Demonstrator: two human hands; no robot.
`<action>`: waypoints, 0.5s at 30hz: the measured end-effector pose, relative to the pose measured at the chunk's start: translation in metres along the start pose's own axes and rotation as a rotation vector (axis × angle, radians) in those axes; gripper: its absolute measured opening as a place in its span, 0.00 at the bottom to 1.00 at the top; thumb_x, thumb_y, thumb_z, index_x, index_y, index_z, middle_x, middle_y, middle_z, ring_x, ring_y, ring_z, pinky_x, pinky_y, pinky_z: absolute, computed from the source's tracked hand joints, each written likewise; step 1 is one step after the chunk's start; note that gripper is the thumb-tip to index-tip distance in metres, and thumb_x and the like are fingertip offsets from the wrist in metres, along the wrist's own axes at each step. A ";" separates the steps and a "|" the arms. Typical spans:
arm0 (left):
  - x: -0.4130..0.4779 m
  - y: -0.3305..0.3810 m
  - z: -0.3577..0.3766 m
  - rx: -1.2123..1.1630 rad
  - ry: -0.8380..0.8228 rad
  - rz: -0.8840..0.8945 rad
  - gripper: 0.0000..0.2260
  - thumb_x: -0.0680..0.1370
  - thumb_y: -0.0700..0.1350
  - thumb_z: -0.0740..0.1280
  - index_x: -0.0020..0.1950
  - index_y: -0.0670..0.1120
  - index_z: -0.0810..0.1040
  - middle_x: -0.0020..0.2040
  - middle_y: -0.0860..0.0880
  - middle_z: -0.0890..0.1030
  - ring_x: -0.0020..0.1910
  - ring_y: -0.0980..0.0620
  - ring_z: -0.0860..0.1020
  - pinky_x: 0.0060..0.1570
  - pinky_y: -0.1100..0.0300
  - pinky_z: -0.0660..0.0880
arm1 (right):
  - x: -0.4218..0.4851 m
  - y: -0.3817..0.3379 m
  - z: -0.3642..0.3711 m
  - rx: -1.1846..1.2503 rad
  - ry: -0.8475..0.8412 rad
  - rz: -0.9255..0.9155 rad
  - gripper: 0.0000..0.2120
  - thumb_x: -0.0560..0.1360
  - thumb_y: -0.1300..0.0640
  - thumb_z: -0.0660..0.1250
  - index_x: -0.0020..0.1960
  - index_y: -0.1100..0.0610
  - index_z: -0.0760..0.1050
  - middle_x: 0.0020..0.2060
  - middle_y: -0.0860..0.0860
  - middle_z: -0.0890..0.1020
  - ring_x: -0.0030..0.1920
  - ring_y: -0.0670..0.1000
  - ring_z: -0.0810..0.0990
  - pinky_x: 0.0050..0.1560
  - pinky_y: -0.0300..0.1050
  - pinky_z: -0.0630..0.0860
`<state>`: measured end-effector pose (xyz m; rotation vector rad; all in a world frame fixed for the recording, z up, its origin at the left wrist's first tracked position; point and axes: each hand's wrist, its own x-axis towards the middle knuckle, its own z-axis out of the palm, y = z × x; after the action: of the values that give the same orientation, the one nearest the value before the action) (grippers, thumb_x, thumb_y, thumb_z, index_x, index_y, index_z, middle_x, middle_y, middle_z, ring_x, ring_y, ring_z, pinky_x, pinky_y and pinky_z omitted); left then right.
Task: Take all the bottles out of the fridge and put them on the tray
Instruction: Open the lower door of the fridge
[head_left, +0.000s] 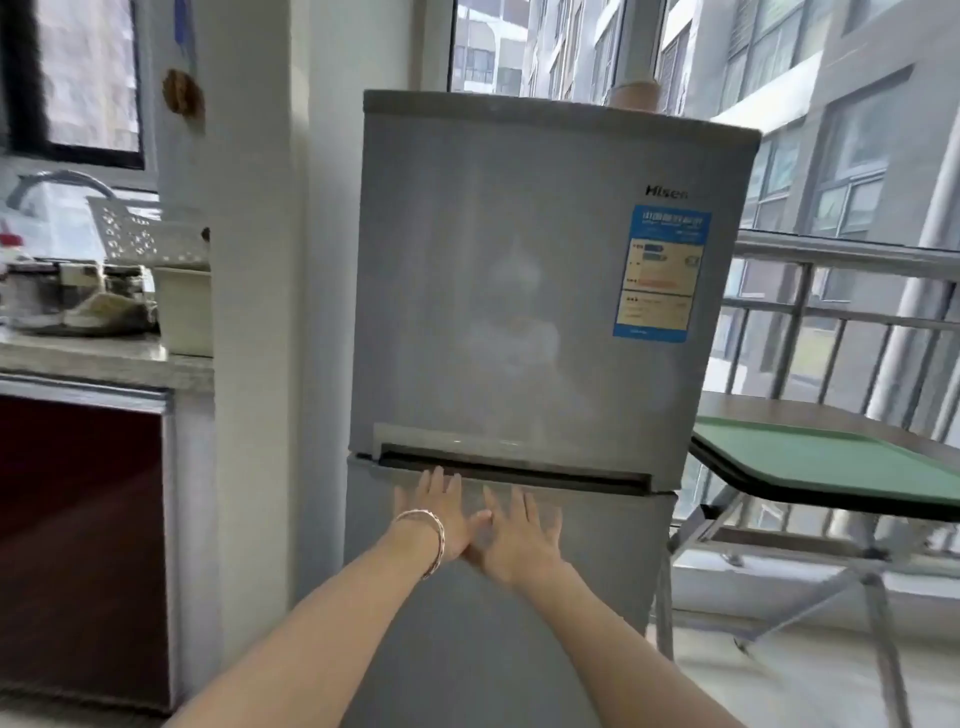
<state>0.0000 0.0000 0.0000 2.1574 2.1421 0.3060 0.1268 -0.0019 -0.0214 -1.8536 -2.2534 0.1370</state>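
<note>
A silver two-door fridge (519, 291) stands in front of me with both doors closed, so no bottles are visible. My left hand (441, 514), with a bracelet on the wrist, and my right hand (519, 540) are side by side, fingers spread, flat against the top of the lower door just under the dark handle slot (509, 467). Neither hand holds anything. A green tray (831, 460) lies on a folding table to the right of the fridge.
The folding table's metal legs (872, 587) stand right of the fridge, before a balcony railing (841, 306). A kitchen counter (104, 358) with a sink, pots and a white bin is at left, a white pillar (249, 312) between it and the fridge.
</note>
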 end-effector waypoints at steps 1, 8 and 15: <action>0.001 -0.005 0.007 0.030 0.039 0.010 0.34 0.79 0.64 0.49 0.79 0.47 0.47 0.80 0.47 0.45 0.79 0.48 0.44 0.75 0.41 0.43 | 0.002 0.000 0.007 -0.038 0.029 -0.020 0.43 0.73 0.31 0.55 0.79 0.48 0.42 0.79 0.57 0.43 0.79 0.56 0.40 0.73 0.66 0.38; 0.019 -0.041 0.020 0.153 0.162 0.103 0.32 0.81 0.54 0.54 0.79 0.46 0.43 0.80 0.50 0.44 0.79 0.52 0.43 0.76 0.45 0.44 | 0.022 -0.009 0.026 -0.184 0.264 -0.099 0.42 0.75 0.44 0.62 0.79 0.56 0.43 0.79 0.57 0.46 0.79 0.55 0.40 0.75 0.63 0.37; 0.027 -0.042 0.014 0.060 0.191 0.085 0.26 0.80 0.47 0.54 0.78 0.47 0.54 0.79 0.51 0.56 0.78 0.52 0.52 0.76 0.42 0.46 | 0.026 -0.013 0.016 -0.100 0.224 -0.056 0.36 0.76 0.50 0.60 0.79 0.55 0.48 0.78 0.54 0.53 0.78 0.53 0.48 0.76 0.61 0.44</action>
<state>-0.0385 0.0290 -0.0195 2.3440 2.1852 0.4796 0.1062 0.0223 -0.0316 -1.7529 -2.1888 -0.1866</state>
